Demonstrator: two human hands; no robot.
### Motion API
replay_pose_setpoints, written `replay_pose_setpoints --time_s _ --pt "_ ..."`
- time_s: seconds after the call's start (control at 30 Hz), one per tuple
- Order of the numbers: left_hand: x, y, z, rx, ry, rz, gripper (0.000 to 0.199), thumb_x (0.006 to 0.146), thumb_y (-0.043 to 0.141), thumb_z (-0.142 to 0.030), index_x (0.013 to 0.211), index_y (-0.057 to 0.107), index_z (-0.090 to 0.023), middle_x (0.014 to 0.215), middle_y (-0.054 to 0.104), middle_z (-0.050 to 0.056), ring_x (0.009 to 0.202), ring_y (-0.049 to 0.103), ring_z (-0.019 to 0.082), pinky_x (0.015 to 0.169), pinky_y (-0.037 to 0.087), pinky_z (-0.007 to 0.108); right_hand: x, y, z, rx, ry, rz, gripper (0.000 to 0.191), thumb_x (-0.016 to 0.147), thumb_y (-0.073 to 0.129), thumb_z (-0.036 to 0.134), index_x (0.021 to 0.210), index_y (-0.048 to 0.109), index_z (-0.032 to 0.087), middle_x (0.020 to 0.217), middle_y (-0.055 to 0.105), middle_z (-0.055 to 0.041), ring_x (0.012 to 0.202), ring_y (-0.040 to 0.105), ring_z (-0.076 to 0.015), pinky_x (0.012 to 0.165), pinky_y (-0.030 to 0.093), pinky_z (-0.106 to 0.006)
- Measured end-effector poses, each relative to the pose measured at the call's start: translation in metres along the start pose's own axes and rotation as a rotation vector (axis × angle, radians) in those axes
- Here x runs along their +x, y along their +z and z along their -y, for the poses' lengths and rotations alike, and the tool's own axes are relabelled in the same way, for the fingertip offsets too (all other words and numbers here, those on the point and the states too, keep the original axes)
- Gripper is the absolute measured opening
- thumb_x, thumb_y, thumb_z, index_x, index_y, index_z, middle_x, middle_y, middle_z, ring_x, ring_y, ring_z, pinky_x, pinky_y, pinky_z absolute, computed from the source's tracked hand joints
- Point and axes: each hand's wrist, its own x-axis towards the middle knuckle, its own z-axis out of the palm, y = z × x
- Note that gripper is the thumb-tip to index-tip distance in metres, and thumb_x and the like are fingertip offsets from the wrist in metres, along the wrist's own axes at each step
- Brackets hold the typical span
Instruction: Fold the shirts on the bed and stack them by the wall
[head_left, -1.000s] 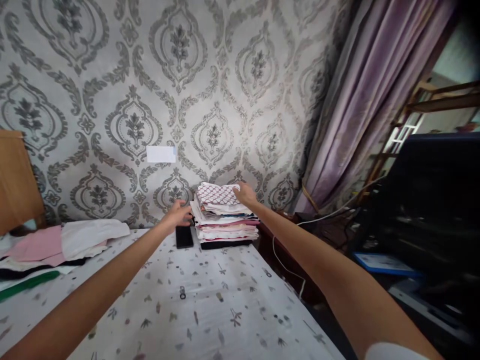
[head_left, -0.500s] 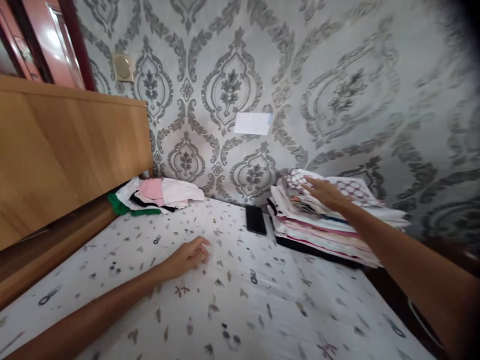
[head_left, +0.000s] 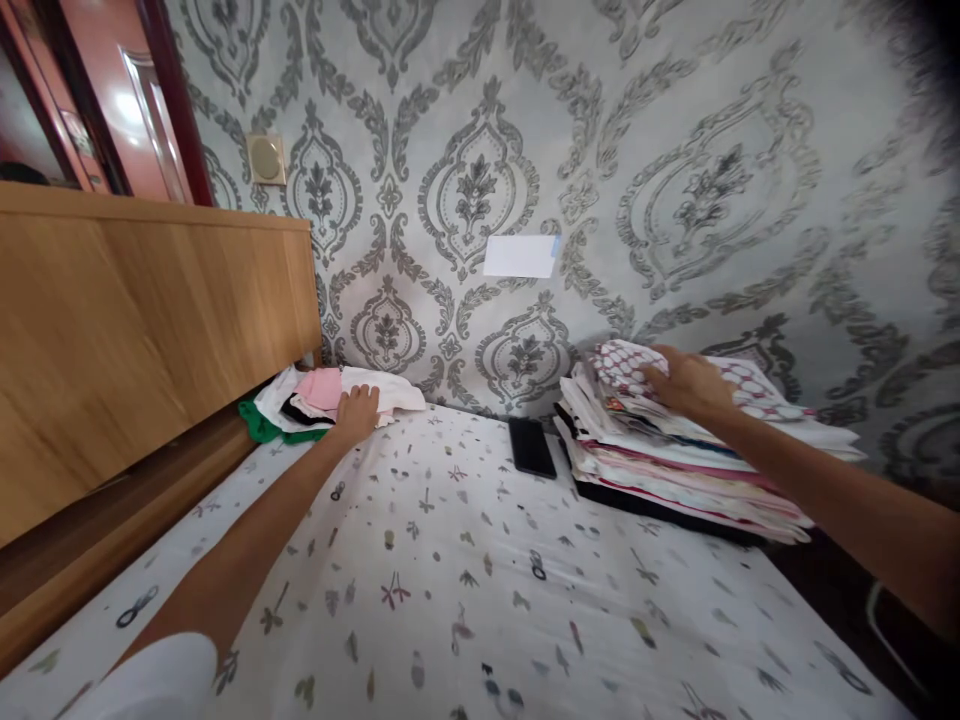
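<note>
On the small pile of clothes [head_left: 394,390] at the left, with pink, white, black and green pieces, rests my left hand [head_left: 358,410], its fingers spread over the near edge. My right hand [head_left: 686,382] is closed on a white cloth with a reddish lattice pattern [head_left: 626,366], on top of the tall stack of folded clothes [head_left: 675,470] at the right. A black phone [head_left: 532,447] lies on the patterned sheet [head_left: 450,560], just left of the stack.
A wooden panel [head_left: 165,330] stands along the left side. Behind the sheet rises a patterned wall [head_left: 480,190] with a white paper [head_left: 520,256] and a round switch [head_left: 266,160] on it. A pale cable [head_left: 877,620] hangs at the lower right.
My left hand has moved from above the sheet, up and left, onto the small pile. My right hand has closed on the patterned cloth. The view has shifted slightly.
</note>
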Motion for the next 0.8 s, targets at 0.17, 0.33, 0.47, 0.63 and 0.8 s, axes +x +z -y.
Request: replay_pose_setpoints --time_s 0.17,0.33,0.47,0.63,0.8 --pt "0.018 -0.005 0.004 -0.094 -0.107 -0.007 0.028 0.090 0.044 -0.016 0.109 0.066 -0.017 0.116 0.066 0.018 0.115 0.058 0.034 0.094 0.045 0.046 -0.044 -0.015 0.034 0.143 -0.431 -0.068 0.041 0.092 0.049 0.032 0.122 0.068 0.012 0.123 0.066 -0.0217 0.120 0.057 -0.0336 0.103 0.043 -0.047" --pt "0.031 -0.048 0.000 -0.332 -0.074 -0.093 0.024 0.089 0.042 -0.019 0.097 0.065 -0.018 0.095 0.069 0.009 0.098 0.062 0.026 0.083 0.047 0.033 -0.115 -0.005 0.101 0.483 -0.634 0.110 0.043 0.092 0.052 0.042 0.126 0.064 0.019 0.134 0.059 -0.0170 0.130 0.052 -0.0325 0.109 0.042 -0.050" --pt "0.017 -0.093 -0.031 -0.523 0.099 -0.134 0.022 0.091 0.037 -0.027 0.083 0.056 -0.018 0.079 0.060 0.002 0.079 0.057 0.018 0.068 0.045 0.026 -0.160 0.009 0.167 0.766 -0.554 0.335 0.064 0.086 0.061 0.056 0.140 0.052 0.023 0.140 0.055 -0.0145 0.132 0.051 -0.0341 0.109 0.041 -0.053" --pt "-0.038 -0.150 -0.082 -0.846 0.393 0.017 0.022 0.082 0.052 -0.034 0.067 0.047 -0.020 0.063 0.044 -0.004 0.058 0.043 0.011 0.054 0.034 0.022 -0.188 0.008 0.226 1.036 -0.242 0.349 0.072 0.082 0.064 0.054 0.143 0.044 0.021 0.135 0.059 -0.0146 0.123 0.056 -0.0322 0.103 0.047 -0.048" --pt "-0.087 -0.200 -0.107 -1.094 0.381 0.249 0.011 0.074 0.061 -0.027 0.072 0.058 -0.017 0.060 0.050 -0.005 0.051 0.043 0.008 0.048 0.031 0.019 -0.193 -0.016 0.216 0.908 -0.085 0.285 0.058 0.074 0.060 0.025 0.130 0.053 0.015 0.117 0.069 -0.0138 0.106 0.064 -0.0312 0.096 0.050 -0.044"
